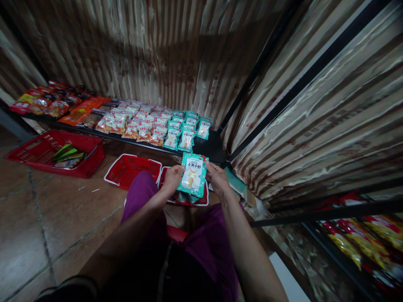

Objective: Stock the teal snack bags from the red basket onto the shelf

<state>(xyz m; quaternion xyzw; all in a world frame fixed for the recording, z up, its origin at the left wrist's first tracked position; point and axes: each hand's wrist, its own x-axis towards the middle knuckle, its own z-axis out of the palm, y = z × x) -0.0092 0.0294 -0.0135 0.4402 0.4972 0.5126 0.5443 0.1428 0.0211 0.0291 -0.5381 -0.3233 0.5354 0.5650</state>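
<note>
A teal snack packet [193,174] with a pale picture on its front is held upright between both hands, above a red basket [201,200]. My left hand [172,178] grips its left edge with fingers curled. On the opposite edge my right hand [216,177] is closed the same way. Beyond the packet, a low dark shelf [211,147] carries rows of matching teal packets [186,131], then red-and-white packets [141,124] further left.
A second red basket [132,170] lies left of my knees; a larger one [50,152] with green packets stands at far left on the tiled floor. Striped curtains hang behind the shelf. Another shelf with yellow and red packets [362,239] is at lower right.
</note>
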